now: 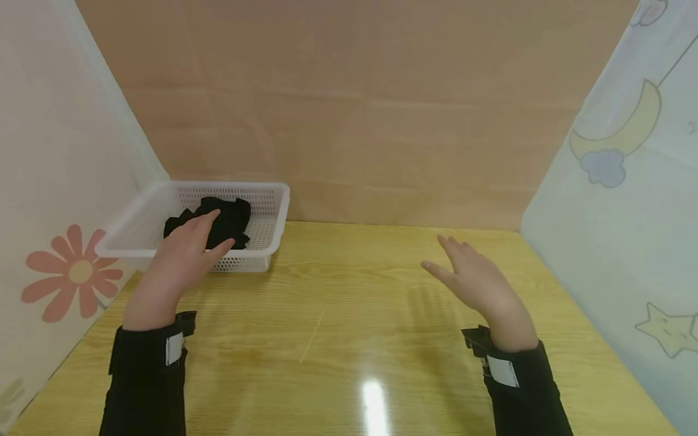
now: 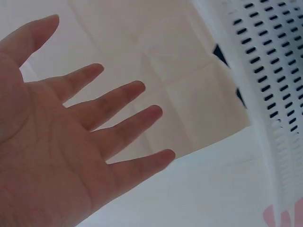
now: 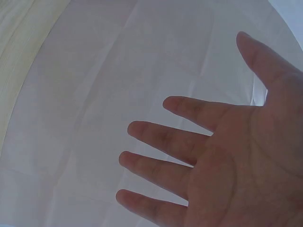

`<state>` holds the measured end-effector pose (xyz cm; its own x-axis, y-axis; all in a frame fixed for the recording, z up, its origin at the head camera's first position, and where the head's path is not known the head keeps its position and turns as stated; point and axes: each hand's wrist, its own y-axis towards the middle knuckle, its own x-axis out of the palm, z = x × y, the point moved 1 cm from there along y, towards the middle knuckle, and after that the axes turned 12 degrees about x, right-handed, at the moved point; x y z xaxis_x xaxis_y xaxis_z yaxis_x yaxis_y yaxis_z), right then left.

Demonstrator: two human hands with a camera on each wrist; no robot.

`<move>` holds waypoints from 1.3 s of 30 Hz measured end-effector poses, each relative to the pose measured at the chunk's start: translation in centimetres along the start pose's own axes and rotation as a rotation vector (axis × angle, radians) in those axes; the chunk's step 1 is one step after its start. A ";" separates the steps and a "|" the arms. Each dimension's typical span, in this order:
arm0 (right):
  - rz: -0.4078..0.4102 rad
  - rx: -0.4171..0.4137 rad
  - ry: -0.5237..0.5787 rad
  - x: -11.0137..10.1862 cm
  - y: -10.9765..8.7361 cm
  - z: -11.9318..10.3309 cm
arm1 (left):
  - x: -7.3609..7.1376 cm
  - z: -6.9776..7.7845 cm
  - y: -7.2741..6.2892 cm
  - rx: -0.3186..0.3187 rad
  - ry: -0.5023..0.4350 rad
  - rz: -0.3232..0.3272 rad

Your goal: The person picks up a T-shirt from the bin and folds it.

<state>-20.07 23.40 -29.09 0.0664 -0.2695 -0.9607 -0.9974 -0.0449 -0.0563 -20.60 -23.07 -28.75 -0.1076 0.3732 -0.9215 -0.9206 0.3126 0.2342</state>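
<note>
A white perforated plastic basket [image 1: 277, 224] stands at the back left of the table, with crumpled black cloth [image 1: 231, 221] inside. My left hand [image 1: 182, 257] hovers at the basket's front side, its fingers spread and holding nothing; it overlaps the near rim and part of the cloth in the head view. In the left wrist view the palm [image 2: 52, 146] faces the camera, and the basket's slotted wall [image 2: 270, 71] shows to the right. Over the right part of the table, my right hand [image 1: 480, 281] is raised with fingers extended and nothing in it. Its palm [image 3: 241, 161] shows bare in the right wrist view.
The wooden table [image 1: 338, 303] has a bright reflection near its front. A brown sheet [image 1: 360, 109] rises behind it. White printed sheets flank it, with a flower [image 1: 80, 272] on the left and a moon [image 1: 627, 130] on the right.
</note>
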 end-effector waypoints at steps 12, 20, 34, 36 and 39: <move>0.001 -0.011 0.008 0.6 0.1 -0.3 | -0.1 -4.8 4.7 -0.069 0.022 -0.181; 0.002 -0.005 0.009 0.8 0.1 -0.4 | 0.8 -8.3 7.0 -0.066 0.086 -0.325; -0.006 0.002 0.002 1.1 0.0 -0.5 | 4.3 -11.0 7.9 -0.048 0.014 -0.376; -0.004 -0.001 0.004 1.1 0.1 -0.5 | 4.4 -11.2 8.0 -0.032 0.019 -0.344; 0.000 -0.004 0.006 1.1 0.2 -0.5 | 4.4 -11.2 7.9 -0.026 0.021 -0.297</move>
<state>-20.16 22.61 -30.04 0.0668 -0.2748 -0.9592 -0.9973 -0.0493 -0.0553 -32.57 -28.75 -34.43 0.1606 0.2499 -0.9549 -0.9220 0.3833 -0.0548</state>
